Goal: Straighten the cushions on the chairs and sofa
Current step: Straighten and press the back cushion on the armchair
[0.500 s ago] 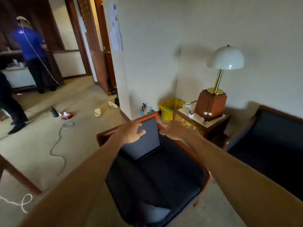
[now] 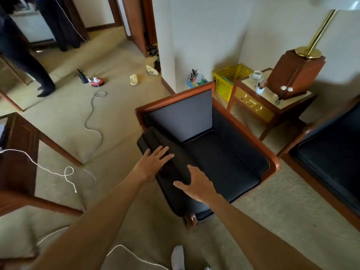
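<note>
Carpet (image 2: 124,121), cord (image 2: 93,121) beside armchair (image 2: 243,121)

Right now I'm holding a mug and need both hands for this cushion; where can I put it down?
The seat cushion of the armchair is bare from its back pad to the front edge. The side table is crowded: cup, lamp base, small items. The carpet between armchair and sofa lies open.
</note>
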